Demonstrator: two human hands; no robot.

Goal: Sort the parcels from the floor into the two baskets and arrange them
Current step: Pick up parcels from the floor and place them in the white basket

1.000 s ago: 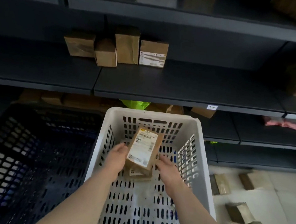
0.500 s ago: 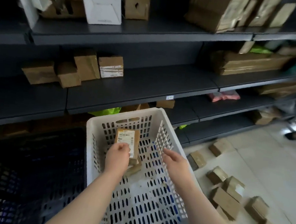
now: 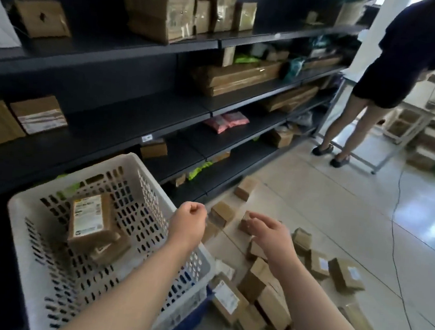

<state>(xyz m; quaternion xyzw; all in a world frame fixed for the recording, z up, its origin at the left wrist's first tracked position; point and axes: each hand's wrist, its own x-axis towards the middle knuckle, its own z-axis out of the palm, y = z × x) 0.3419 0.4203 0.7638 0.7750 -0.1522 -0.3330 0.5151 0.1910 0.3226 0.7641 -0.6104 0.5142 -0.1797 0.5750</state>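
The white perforated basket (image 3: 153, 182) stands at lower left with a labelled brown parcel (image 3: 91, 222) leaning on another parcel (image 3: 108, 250) inside it. My left hand (image 3: 188, 223) hovers over the basket's right rim, fingers curled into a loose fist, holding nothing. My right hand (image 3: 268, 235) hangs over the floor with its fingers relaxed and spread, above a scatter of several brown parcels (image 3: 315, 264). The dark basket is out of sight except for a blue edge (image 3: 187, 324) under the white one.
Dark shelving (image 3: 134, 130) with boxes and bags runs along the left and back. A person (image 3: 405, 76) stands at the far right by a metal-framed table (image 3: 388, 144). A thin cable (image 3: 398, 262) crosses the tiled floor. More boxes are piled at far right.
The left hand let go of the labelled parcel, which now lies in the white basket. Both hands moved right, out over the floor parcels, and the view swung right.
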